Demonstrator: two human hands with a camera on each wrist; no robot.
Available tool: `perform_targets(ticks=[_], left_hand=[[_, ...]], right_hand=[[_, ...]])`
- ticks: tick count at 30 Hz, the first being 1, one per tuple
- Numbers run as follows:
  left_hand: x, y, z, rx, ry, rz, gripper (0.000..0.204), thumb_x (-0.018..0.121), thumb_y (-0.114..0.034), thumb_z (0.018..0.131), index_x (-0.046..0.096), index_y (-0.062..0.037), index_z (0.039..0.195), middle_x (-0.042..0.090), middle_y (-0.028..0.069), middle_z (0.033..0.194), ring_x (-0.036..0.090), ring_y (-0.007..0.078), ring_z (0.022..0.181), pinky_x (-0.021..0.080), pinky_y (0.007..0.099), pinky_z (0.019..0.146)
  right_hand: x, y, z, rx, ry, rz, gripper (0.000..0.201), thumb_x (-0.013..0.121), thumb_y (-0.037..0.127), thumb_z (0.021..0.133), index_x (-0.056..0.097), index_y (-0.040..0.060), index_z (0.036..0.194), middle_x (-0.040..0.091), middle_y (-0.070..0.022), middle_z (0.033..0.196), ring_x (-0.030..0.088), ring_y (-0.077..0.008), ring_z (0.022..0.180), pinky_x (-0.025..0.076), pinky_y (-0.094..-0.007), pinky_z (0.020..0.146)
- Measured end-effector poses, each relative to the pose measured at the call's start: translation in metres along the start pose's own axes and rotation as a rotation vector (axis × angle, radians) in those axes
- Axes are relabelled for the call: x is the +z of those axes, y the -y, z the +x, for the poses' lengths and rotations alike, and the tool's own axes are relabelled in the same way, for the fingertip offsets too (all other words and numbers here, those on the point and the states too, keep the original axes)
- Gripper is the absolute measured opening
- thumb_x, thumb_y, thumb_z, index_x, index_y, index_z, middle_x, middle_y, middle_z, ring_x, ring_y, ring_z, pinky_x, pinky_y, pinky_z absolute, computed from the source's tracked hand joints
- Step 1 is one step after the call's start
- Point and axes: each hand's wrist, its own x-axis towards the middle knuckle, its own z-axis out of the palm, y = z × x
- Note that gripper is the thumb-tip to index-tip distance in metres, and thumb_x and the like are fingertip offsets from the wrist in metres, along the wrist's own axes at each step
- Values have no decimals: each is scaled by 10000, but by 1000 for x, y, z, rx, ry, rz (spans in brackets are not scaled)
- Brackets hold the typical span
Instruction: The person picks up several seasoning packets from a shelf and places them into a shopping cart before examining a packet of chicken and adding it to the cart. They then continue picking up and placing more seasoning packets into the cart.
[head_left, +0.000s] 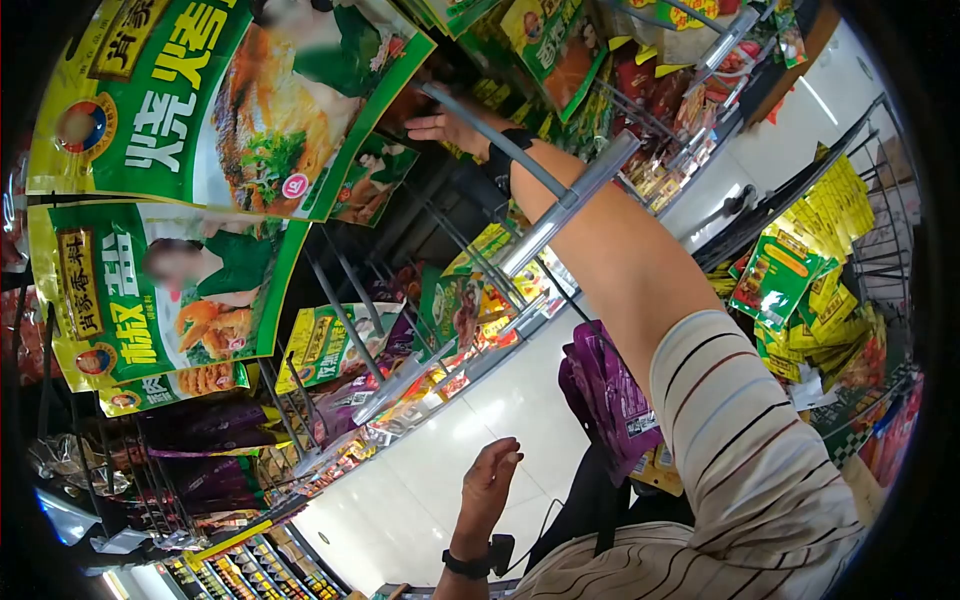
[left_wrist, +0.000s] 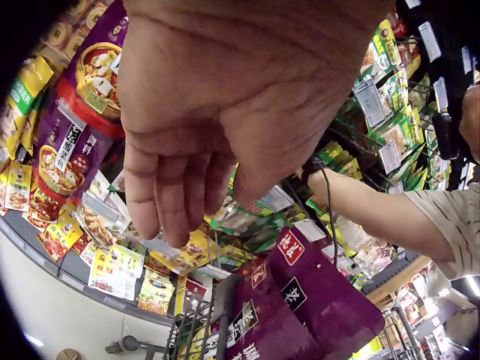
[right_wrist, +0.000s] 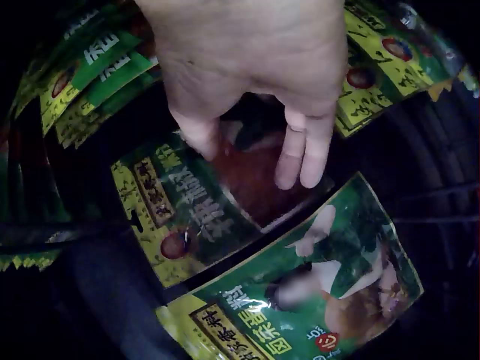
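My right hand (head_left: 465, 130) reaches deep between the shelf's wire bars. In the right wrist view, its fingers (right_wrist: 307, 150) and thumb are spread over a green-and-yellow seasoning packet (right_wrist: 176, 217), fingertips right at the brown patch on its front. Below that packet lies another green seasoning packet (right_wrist: 322, 292), lit more brightly. Away from the shelf, my left hand (head_left: 487, 480) hangs over the floor with loosely bent fingers and nothing in it. In the left wrist view, the left hand (left_wrist: 232, 97) overlaps the shelves, with purple packets (left_wrist: 300, 300) below it.
Large seasoning packets (head_left: 290, 110) hang close at the left. Metal pegs and a price rail (head_left: 570, 205) run beside my right arm. A wire cart (head_left: 885, 200) with many yellow packets stands at the right. Purple bags (head_left: 610, 395) are near my body, above the tiled floor (head_left: 400, 510).
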Motion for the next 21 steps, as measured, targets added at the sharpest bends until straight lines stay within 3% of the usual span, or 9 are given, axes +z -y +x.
perform_targets(ticks=[2, 5, 8, 9, 12, 15, 18, 21], left_hand=[[-1, 2, 2, 12, 7, 33, 261, 549, -128, 993, 579, 7, 1214, 651, 126, 1143, 656, 219, 1027, 516, 322, 892], [0, 3, 4, 15, 16, 58, 263, 550, -124, 991, 577, 8, 1217, 652, 127, 1141, 658, 222, 1027, 514, 318, 898], [4, -7, 6, -16, 34, 53, 262, 550, -122, 991, 576, 10, 1216, 652, 127, 1136, 653, 213, 1025, 512, 314, 902], [4, -3, 6, -7, 40, 44, 261, 550, -119, 990, 576, 10, 1216, 652, 127, 1135, 651, 210, 1025, 512, 313, 901], [7, 9, 8, 8, 38, 28, 254, 570, -129, 983, 587, -3, 1203, 665, 124, 1112, 655, 202, 1014, 518, 305, 888], [9, 7, 7, 2, 13, 36, 242, 610, -163, 973, 612, -31, 1176, 694, 118, 1067, 672, 200, 989, 527, 295, 861], [9, 12, 7, 9, 15, 51, 236, 618, -158, 969, 617, -31, 1168, 695, 117, 1058, 673, 198, 980, 528, 295, 851], [8, 16, 7, 27, 16, 100, 231, 625, -151, 964, 622, -35, 1164, 697, 114, 1049, 674, 194, 967, 531, 297, 837]], right_hand=[[-3, -2, 2, -38, -11, -28, 660, 568, 378, 978, 265, 72, 1478, 171, -208, 1554, 548, -424, 1192, 497, -511, 1005], [-10, -3, 5, 1, 155, 49, 564, 565, 372, 979, 363, 86, 1420, 215, -223, 1528, 543, -423, 1198, 482, -514, 1023], [0, 0, 0, -36, 196, 88, 480, 564, 369, 979, 444, 112, 1366, 252, -230, 1505, 531, -422, 1212, 466, -520, 1037], [1, -1, 0, -25, 161, 105, 472, 566, 372, 981, 469, 126, 1373, 213, -215, 1523, 518, -422, 1227, 465, -528, 1033], [0, -7, 5, 30, 157, 150, 557, 561, 390, 983, 383, 147, 1452, 141, -210, 1547, 508, -424, 1242, 466, -527, 1038], [-1, -6, 1, 68, 182, 190, 697, 557, 401, 984, 194, 188, 1540, 60, -223, 1564, 489, -434, 1263, 465, -529, 1046], [0, -8, 6, 162, 25, 286, 783, 529, 423, 992, 21, 234, 1558, 40, -255, 1560, 482, -445, 1269, 476, -529, 1040], [3, -15, 3, 120, -4, 159, 843, 520, 483, 979, -51, 249, 1553, 33, -280, 1552, 510, -450, 1234, 492, -528, 1022]])
